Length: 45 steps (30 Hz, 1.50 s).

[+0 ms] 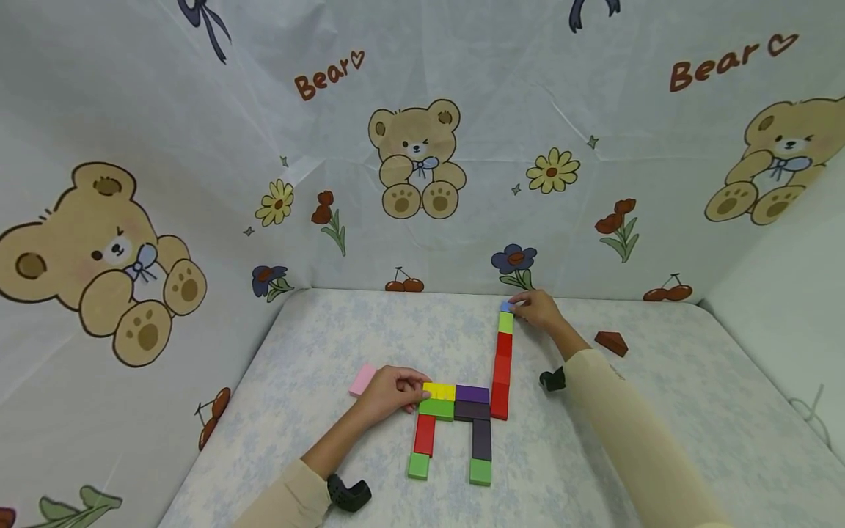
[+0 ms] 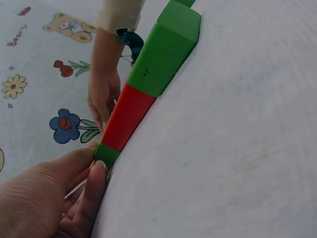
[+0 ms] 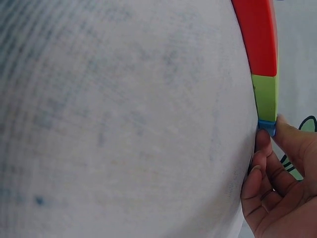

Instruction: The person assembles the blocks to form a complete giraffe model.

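Note:
In the head view my left hand [image 1: 391, 392] is at the left end of a yellow block [image 1: 439, 391], thumb and forefinger pinching its edge beside a green block [image 1: 437, 409]. At the far end of a standing-out column my right hand [image 1: 538, 309] pinches a small blue block [image 1: 505, 306], also seen in the right wrist view between thumb and fingers [image 3: 264, 141]. Below the blue block come a light green block [image 1: 505, 323] and several red blocks [image 1: 502, 369]. A purple block [image 1: 472, 394] and dark blocks [image 1: 482, 438] adjoin the yellow and green ones.
A red block [image 1: 425, 435] and two green blocks [image 1: 418, 466] form leg ends nearest me. A pink block [image 1: 363, 379] lies left of my left hand, and a brown angular piece [image 1: 612, 342] lies right of my right forearm. Printed bear cloth [image 1: 488, 220] stands behind the table.

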### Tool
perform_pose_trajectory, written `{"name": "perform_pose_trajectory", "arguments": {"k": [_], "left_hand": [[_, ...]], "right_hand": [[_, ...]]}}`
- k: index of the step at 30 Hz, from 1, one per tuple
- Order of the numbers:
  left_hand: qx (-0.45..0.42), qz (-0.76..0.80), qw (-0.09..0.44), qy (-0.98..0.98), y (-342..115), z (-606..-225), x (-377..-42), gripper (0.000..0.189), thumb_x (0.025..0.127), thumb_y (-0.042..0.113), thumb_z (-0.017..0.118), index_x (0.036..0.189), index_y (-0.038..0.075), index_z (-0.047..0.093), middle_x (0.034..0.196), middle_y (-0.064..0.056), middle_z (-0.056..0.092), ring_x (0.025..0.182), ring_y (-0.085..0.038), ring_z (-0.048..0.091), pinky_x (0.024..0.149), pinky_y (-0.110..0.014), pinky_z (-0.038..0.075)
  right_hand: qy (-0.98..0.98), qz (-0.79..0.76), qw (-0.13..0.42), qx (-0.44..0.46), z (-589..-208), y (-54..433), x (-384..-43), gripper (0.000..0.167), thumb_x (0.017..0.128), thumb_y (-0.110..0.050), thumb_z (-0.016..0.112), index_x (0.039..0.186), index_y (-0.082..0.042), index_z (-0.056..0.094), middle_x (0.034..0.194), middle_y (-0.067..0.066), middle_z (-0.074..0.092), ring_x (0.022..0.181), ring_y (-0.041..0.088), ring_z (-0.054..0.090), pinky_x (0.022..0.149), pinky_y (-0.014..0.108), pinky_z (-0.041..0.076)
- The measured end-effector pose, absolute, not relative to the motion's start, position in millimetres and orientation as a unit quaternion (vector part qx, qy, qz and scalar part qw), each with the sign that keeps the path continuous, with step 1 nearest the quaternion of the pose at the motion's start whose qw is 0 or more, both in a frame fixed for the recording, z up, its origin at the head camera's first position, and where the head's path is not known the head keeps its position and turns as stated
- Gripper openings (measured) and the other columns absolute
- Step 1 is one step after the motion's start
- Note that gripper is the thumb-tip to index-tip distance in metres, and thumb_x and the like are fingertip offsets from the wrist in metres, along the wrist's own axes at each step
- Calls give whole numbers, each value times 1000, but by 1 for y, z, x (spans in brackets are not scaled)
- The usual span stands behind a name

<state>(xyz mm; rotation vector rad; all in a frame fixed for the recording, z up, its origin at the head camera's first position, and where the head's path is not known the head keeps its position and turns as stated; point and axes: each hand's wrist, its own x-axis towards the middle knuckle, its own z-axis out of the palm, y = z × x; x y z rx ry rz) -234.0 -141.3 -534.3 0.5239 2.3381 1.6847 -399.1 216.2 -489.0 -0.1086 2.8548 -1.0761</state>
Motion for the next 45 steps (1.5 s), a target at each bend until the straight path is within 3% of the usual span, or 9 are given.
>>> {"name": "perform_pose_trajectory", "arguments": {"k": [12, 22, 36, 45], "left_hand": [[176, 573, 108, 793, -141, -533, -234, 24, 89, 25, 81, 109, 13, 78, 79, -2, 69, 60, -16, 65, 57, -30, 60], [183, 568, 105, 795, -140, -532, -233, 24, 89, 23, 81, 110, 11, 77, 79, -2, 68, 60, -15, 64, 58, -30, 59], [165, 565, 99, 802, -137, -531, -230, 21, 90, 12, 79, 110, 8, 77, 80, -4, 67, 60, -14, 62, 56, -25, 58], [173, 573, 93, 795, -136, -512, -219, 20, 91, 8, 77, 110, 2, 76, 79, -5, 66, 60, -16, 63, 55, -26, 58]], "right_hand": [[932, -356, 52, -34, -489, 217, -398, 31, 100, -16, 66, 125, 1, 69, 104, 18, 68, 82, 24, 60, 66, 26, 50], [926, -375, 38, -31, -489, 229, -396, 45, 100, -16, 63, 140, 4, 57, 100, 19, 69, 78, 24, 63, 63, 28, 53], [903, -428, -33, -26, -465, 254, -334, 35, 103, -21, 59, 128, 2, 66, 107, 23, 71, 94, 37, 67, 71, 37, 59], [897, -431, -88, -38, -459, 275, -301, 36, 104, -26, 60, 127, 0, 68, 108, 26, 71, 90, 37, 66, 68, 37, 59]]}}
